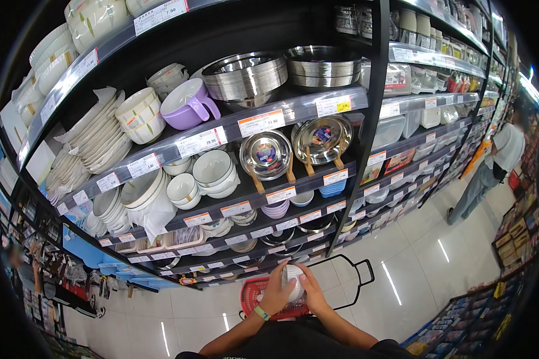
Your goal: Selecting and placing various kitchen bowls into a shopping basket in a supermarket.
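Both hands are wrapped around a white ribbed round object [292, 279], perhaps a bowl, at the bottom middle of the view. My left hand [276, 291] presses its left side with the thumb across the front. On the other side, the fingers of my right hand [312, 287] curve around it. Directly beneath is a red plastic shopping basket [250, 294] with slotted walls. What lies inside the basket is mostly hidden by my hands and forearms. A long black handle frame [357, 273] reaches out to the right from the basket.
Ahead stands a dark shelf rack with stacked white bowls [213, 168], plates [101, 130], steel basins [247, 76] and a purple cup [191, 105]. Tiled aisle floor [399, 269] extends right, where a person [489, 170] stands. Packaged goods [467, 327] fill a display at lower right.
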`<state>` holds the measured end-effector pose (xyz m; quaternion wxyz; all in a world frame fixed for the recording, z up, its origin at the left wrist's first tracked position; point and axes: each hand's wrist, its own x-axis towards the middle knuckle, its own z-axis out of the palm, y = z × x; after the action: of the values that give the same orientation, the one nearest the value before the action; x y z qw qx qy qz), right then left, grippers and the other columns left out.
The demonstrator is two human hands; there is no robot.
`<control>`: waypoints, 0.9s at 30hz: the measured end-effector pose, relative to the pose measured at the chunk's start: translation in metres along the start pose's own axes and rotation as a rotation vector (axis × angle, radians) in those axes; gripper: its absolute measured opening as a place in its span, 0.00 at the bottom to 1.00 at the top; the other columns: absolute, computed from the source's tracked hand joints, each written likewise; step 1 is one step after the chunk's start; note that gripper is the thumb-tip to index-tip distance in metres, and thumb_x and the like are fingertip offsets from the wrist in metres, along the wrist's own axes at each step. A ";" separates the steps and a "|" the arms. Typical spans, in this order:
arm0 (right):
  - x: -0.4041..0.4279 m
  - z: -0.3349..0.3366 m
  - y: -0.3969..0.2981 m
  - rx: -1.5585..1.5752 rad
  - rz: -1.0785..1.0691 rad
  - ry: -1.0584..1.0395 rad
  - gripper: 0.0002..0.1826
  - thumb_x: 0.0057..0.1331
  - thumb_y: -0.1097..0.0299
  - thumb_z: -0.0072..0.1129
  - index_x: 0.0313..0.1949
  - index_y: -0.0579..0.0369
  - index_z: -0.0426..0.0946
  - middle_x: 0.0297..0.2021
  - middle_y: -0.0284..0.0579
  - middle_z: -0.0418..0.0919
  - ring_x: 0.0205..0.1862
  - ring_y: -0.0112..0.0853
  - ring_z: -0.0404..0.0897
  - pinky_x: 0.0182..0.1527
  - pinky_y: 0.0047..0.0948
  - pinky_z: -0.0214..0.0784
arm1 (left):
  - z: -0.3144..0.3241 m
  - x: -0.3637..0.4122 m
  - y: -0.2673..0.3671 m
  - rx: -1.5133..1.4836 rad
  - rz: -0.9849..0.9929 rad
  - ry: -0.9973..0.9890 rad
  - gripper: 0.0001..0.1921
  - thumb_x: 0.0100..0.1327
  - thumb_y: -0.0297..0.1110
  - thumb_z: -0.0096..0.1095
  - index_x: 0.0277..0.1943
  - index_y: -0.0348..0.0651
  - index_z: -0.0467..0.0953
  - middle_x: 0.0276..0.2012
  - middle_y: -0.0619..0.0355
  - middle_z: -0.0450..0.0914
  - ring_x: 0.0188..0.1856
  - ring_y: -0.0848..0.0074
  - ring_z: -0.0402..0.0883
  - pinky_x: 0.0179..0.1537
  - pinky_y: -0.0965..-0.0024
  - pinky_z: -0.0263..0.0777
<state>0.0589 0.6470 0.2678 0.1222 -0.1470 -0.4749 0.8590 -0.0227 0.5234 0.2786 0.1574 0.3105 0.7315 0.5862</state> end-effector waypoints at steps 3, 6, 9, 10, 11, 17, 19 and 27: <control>-0.001 0.012 -0.012 -0.235 -0.157 -0.017 0.27 0.77 0.60 0.48 0.71 0.58 0.61 0.66 0.52 0.68 0.71 0.41 0.64 0.73 0.38 0.51 | -0.007 0.007 -0.003 -0.332 -0.185 0.020 0.27 0.77 0.42 0.50 0.73 0.43 0.60 0.62 0.54 0.71 0.61 0.73 0.71 0.62 0.68 0.67; 0.000 0.023 -0.032 -0.562 -0.418 -0.038 0.27 0.75 0.63 0.51 0.70 0.59 0.63 0.67 0.56 0.66 0.71 0.46 0.64 0.73 0.41 0.51 | -0.010 0.011 0.007 -0.624 -0.318 0.005 0.26 0.78 0.50 0.46 0.70 0.44 0.64 0.59 0.56 0.74 0.61 0.71 0.73 0.61 0.69 0.68; -0.002 0.031 -0.050 -0.710 -0.525 -0.092 0.26 0.73 0.66 0.52 0.68 0.59 0.65 0.68 0.60 0.65 0.70 0.51 0.64 0.73 0.44 0.52 | -0.013 0.008 0.011 -0.816 -0.432 -0.023 0.26 0.78 0.52 0.47 0.68 0.45 0.66 0.58 0.56 0.75 0.59 0.70 0.75 0.61 0.67 0.69; -0.002 0.032 -0.052 -0.771 -0.561 -0.106 0.25 0.72 0.67 0.52 0.67 0.59 0.67 0.67 0.60 0.66 0.69 0.52 0.65 0.72 0.45 0.53 | -0.014 0.006 0.011 -0.853 -0.511 -0.039 0.26 0.78 0.54 0.47 0.68 0.45 0.67 0.58 0.56 0.75 0.58 0.70 0.76 0.61 0.66 0.69; -0.002 0.033 -0.054 -0.832 -0.597 -0.119 0.24 0.72 0.67 0.52 0.66 0.59 0.69 0.67 0.60 0.66 0.68 0.53 0.66 0.71 0.45 0.54 | -0.015 0.004 0.010 -0.854 -0.512 -0.038 0.26 0.78 0.54 0.47 0.68 0.45 0.67 0.58 0.56 0.75 0.58 0.70 0.76 0.61 0.66 0.69; 0.003 0.038 -0.055 -0.726 -0.576 -0.104 0.18 0.73 0.68 0.48 0.59 0.60 0.74 0.60 0.57 0.74 0.64 0.51 0.70 0.69 0.44 0.58 | -0.011 -0.014 -0.009 -0.701 -0.385 -0.036 0.30 0.78 0.50 0.49 0.73 0.42 0.59 0.64 0.55 0.71 0.64 0.70 0.72 0.66 0.64 0.65; 0.005 0.036 -0.051 -0.673 -0.550 -0.084 0.18 0.74 0.68 0.45 0.59 0.60 0.75 0.59 0.56 0.75 0.64 0.50 0.71 0.69 0.43 0.58 | -0.014 -0.010 0.014 -0.426 -0.197 -0.102 0.33 0.77 0.46 0.51 0.77 0.40 0.52 0.69 0.53 0.66 0.70 0.69 0.65 0.70 0.64 0.58; 0.010 0.032 -0.036 -0.436 -0.471 -0.064 0.20 0.78 0.65 0.37 0.58 0.62 0.75 0.59 0.54 0.75 0.64 0.44 0.72 0.69 0.39 0.58 | -0.018 -0.008 0.045 -0.353 -0.053 -0.149 0.39 0.70 0.37 0.58 0.77 0.33 0.46 0.71 0.46 0.60 0.73 0.63 0.59 0.73 0.62 0.51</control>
<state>0.0409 0.6446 0.3136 0.2685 -0.0286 -0.6724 0.6892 -0.0155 0.5102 0.3251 0.2784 0.3014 0.6116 0.6765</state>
